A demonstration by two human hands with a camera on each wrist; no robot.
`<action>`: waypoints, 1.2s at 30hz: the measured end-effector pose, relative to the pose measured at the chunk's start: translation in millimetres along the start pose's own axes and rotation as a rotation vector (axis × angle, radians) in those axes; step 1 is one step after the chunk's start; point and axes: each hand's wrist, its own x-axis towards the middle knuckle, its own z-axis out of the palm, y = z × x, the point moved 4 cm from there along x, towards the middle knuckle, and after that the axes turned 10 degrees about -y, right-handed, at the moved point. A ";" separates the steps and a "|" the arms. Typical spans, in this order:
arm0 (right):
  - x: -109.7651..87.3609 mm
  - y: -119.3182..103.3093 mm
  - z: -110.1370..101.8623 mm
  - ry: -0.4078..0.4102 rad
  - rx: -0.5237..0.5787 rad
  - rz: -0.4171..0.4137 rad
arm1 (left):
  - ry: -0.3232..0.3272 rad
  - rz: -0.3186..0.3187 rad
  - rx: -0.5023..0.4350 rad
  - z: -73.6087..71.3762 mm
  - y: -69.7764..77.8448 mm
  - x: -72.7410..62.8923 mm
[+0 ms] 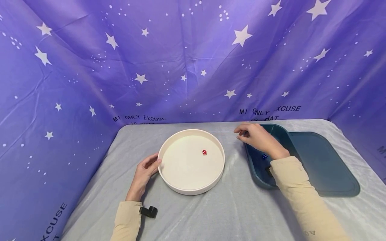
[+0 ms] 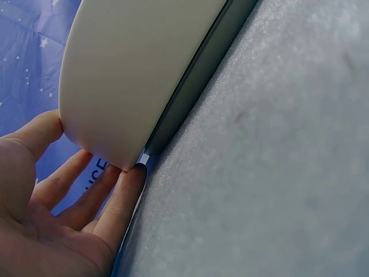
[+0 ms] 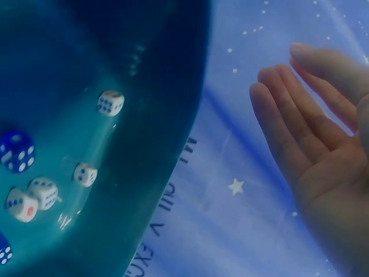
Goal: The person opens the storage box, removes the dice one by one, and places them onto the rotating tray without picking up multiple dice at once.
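Note:
My left hand (image 1: pixel 144 172) holds the near-left edge of a round white tray (image 1: pixel 193 191), thumb at the rim and fingertips against its side wall in the left wrist view. Over the left edge of a dark teal bin (image 1: pixel 254 174) is my right hand (image 1: pixel 256 136), fingers loosely extended with nothing in them. Inside the bin, the right wrist view shows several white dice (image 3: pixel 110 103) and blue dice (image 3: pixel 17 152). One blue die (image 1: pixel 264 156) also shows in the head view, beside the right wrist; the forearm hides part of the bin.
A flat teal lid (image 1: pixel 327 164) lies to the right, against the bin. On the tray floor is a small red mark (image 1: pixel 204 152). Grey cloth (image 1: pixel 211 214) covers the table, and a purple star-printed curtain (image 1: pixel 187 60) stands behind and at the sides.

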 end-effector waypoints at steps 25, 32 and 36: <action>-19.1 47.1 3.7 0.009 -0.015 0.087 | 0.002 0.008 -0.009 -0.4 0.0 -1.3; -19.2 62.1 8.0 -0.024 0.008 0.127 | -0.003 0.000 -0.021 -0.2 0.1 -0.5; -15.9 70.6 10.2 -0.037 0.013 0.131 | -0.001 -0.003 -0.027 0.6 -1.4 0.7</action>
